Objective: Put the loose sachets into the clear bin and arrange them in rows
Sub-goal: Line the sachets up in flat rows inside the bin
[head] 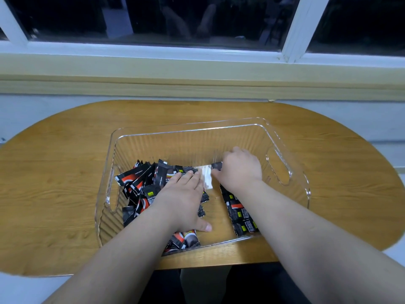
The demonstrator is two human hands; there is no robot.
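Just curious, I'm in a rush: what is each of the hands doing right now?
Left hand: open, flat on the heap of black and red foil sachets.
Right hand: closed, pinching one black sachet.

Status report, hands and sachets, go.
Both hands in the clear bin. Left hand flat on the jumbled sachets; right hand pinching one sachet. Short row under right forearm. Nothing in the way.

Ribbed clear plastic bin (glossy) on wood-grain table.

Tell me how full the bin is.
Partly full: sachets pile on the left of the bin, a few lie right, bare floor between.
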